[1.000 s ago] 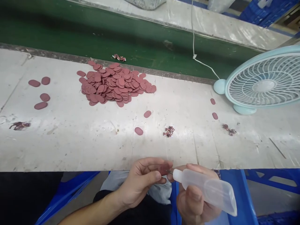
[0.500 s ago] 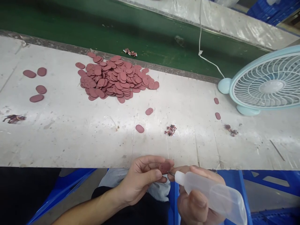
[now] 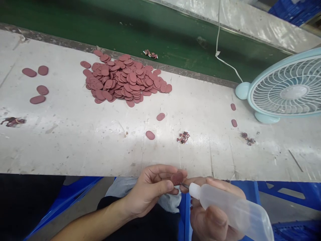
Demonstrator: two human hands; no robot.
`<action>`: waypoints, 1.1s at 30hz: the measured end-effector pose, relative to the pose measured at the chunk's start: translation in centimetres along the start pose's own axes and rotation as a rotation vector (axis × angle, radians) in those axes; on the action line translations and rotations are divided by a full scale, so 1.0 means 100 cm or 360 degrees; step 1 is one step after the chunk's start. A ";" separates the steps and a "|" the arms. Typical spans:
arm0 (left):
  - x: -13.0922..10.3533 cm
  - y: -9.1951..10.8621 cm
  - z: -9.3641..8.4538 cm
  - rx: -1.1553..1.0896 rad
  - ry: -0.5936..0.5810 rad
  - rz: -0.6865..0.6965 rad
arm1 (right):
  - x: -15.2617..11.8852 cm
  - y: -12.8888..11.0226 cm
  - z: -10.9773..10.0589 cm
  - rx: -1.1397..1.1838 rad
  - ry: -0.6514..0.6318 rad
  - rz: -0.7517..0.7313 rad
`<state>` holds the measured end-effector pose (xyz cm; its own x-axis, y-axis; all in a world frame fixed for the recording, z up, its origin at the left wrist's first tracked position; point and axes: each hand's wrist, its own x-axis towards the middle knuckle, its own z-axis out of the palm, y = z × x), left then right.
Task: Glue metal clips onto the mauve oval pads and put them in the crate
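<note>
Between its thumb and fingers, my left hand point(image 3: 147, 190) pinches a thin oval maroon piece point(image 3: 177, 178) just off the table's front edge. My right hand point(image 3: 213, 214) is closed around a translucent white squeeze bottle point(image 3: 225, 204) with a thin dark nozzle tip point(image 3: 185, 185). That tip points left at the lower right edge of the oval piece; whether it touches cannot be made out. A large heap of similar oval pieces point(image 3: 125, 80) lies at the back of the white table point(image 3: 95, 147). Two single ovals point(image 3: 150, 135) rest nearer my hands.
A small bundle of dark red strips point(image 3: 183, 137) lies ahead of my hands, and another bundle point(image 3: 247, 138) farther right. A pale blue fan point(image 3: 288, 90) stands at right, its white cord point(image 3: 229, 65) running back over a green belt point(image 3: 175, 43). Several ovals point(image 3: 37, 99) lie at left.
The view has shifted slightly. The bundle on the green belt has moved right along it. The bottle sits slightly farther right and lower, while my left hand keeps its hold on the oval piece.
</note>
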<state>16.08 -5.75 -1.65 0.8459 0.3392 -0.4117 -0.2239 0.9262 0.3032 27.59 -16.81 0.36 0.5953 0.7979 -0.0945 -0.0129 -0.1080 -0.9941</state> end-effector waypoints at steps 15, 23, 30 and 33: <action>0.001 -0.003 0.000 -0.0025 -0.0006 -0.0004 | 0.013 -0.017 0.032 -0.0133 0.0808 -0.0551; -0.003 0.009 -0.004 0.0096 -0.0026 0.0129 | 0.055 -0.001 -0.057 0.1876 0.0120 0.0213; -0.003 0.034 -0.018 0.0278 0.0179 0.0395 | 0.091 0.039 -0.119 0.3022 -0.0452 0.0573; -0.002 0.041 -0.024 0.0273 0.0275 0.0445 | 0.076 0.016 -0.092 0.2977 -0.0441 0.0297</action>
<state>13.80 -1.63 -2.42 0.6659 0.6116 -0.4273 -0.3381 0.7579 0.5579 39.46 -16.40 -1.41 0.3587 0.9334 -0.0086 -0.8977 0.3475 0.2709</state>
